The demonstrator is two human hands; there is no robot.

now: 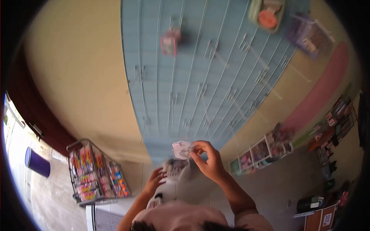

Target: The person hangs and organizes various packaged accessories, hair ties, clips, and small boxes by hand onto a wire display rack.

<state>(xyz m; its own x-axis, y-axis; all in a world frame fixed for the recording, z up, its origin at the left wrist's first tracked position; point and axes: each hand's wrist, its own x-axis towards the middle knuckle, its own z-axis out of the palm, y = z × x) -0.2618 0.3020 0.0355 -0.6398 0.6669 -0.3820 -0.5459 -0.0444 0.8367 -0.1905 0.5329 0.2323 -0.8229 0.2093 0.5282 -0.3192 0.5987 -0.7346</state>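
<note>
Shop, with rack (87, 201) of packets (83, 163)

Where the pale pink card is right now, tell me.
In the head view, just below centre, the pale pink card is held in the right hand, above and to the right of the left hand.

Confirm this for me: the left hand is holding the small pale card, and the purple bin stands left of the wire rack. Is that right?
Not quite: it is the right hand that holds the small pale card, not the left hand, as the head view shows. The purple bin does stand left of the wire rack.
</note>
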